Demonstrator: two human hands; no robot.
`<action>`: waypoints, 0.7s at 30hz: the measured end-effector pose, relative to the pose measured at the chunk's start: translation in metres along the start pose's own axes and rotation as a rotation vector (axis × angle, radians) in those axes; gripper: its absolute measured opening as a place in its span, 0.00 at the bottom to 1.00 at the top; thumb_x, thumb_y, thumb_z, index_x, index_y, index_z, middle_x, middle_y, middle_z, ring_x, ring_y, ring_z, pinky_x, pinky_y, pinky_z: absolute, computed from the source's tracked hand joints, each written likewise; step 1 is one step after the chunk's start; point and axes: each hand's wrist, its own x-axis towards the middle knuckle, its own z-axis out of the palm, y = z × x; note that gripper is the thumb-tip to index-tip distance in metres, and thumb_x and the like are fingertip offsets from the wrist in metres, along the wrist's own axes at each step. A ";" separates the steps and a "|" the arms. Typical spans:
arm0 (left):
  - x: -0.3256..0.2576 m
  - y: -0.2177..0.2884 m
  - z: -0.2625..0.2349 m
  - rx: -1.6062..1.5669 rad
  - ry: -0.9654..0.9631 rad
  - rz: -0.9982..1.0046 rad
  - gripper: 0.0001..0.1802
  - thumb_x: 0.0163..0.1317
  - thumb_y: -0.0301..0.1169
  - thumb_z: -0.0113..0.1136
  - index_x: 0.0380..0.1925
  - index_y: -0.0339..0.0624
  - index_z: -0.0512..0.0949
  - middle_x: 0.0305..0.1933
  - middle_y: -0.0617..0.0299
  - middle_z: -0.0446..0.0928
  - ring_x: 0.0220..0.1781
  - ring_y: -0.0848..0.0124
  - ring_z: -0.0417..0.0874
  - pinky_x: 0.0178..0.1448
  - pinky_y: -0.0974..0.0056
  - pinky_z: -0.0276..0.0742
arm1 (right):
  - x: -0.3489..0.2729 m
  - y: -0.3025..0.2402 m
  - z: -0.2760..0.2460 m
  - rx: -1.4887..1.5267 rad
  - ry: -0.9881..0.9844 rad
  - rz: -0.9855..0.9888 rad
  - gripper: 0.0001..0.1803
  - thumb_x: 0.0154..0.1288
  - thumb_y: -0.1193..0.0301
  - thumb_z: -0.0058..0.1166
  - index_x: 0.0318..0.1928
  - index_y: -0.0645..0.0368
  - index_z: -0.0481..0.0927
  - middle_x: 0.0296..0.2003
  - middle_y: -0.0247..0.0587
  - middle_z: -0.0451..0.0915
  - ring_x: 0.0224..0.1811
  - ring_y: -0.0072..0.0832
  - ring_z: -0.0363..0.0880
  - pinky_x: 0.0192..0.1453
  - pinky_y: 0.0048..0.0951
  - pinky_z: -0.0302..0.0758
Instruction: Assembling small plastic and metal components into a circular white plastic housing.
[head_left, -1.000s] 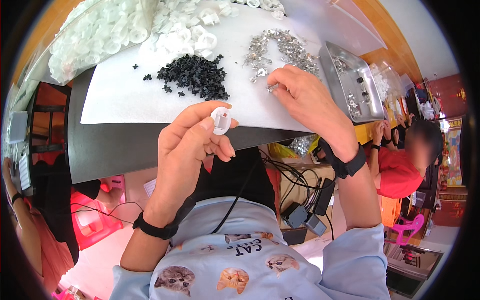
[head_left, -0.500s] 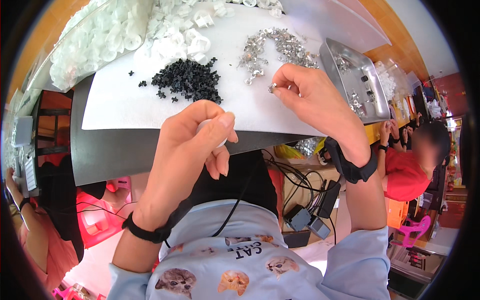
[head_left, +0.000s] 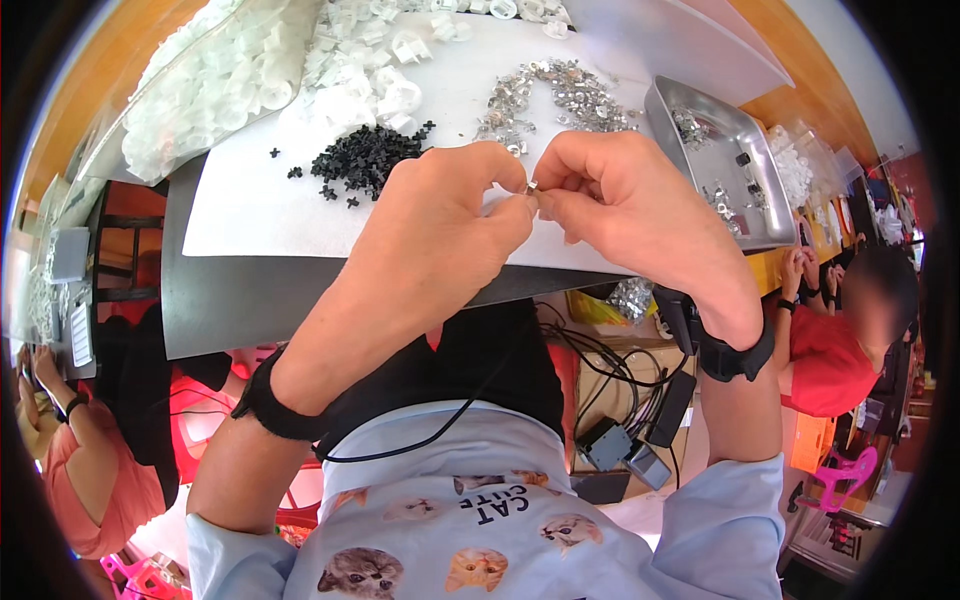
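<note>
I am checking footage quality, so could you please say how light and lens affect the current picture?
Head view: fisheye bends the wood near the rim; head view: white parts wash out in bright light; head view: the metal part between left hand and right hand is too small to show detail.

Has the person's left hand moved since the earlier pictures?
Yes: rightward and slightly up the picture, judged against the pile of black cross-shaped parts. The left hand is now right beside the right hand.
</note>
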 end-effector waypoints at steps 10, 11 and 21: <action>0.011 -0.011 0.004 -0.064 0.169 0.014 0.11 0.53 0.30 0.55 0.30 0.34 0.82 0.13 0.59 0.70 0.15 0.75 0.68 0.23 0.68 0.67 | 0.008 0.013 0.008 -0.128 0.052 -0.082 0.07 0.49 0.78 0.47 0.27 0.69 0.77 0.23 0.58 0.77 0.28 0.51 0.77 0.32 0.43 0.71; 0.014 -0.013 0.003 -0.056 0.169 -0.003 0.11 0.52 0.30 0.55 0.31 0.35 0.82 0.14 0.61 0.71 0.16 0.76 0.69 0.22 0.69 0.66 | 0.009 0.015 0.008 -0.126 0.051 -0.080 0.07 0.49 0.78 0.47 0.27 0.69 0.77 0.23 0.58 0.77 0.28 0.51 0.77 0.32 0.43 0.71; 0.010 -0.015 0.000 -0.339 0.123 -0.128 0.15 0.62 0.36 0.57 0.37 0.32 0.80 0.24 0.63 0.72 0.13 0.82 0.62 0.17 0.74 0.53 | 0.009 0.031 0.010 -0.370 0.086 -0.029 0.04 0.52 0.77 0.49 0.26 0.64 0.77 0.24 0.53 0.78 0.32 0.50 0.78 0.37 0.45 0.72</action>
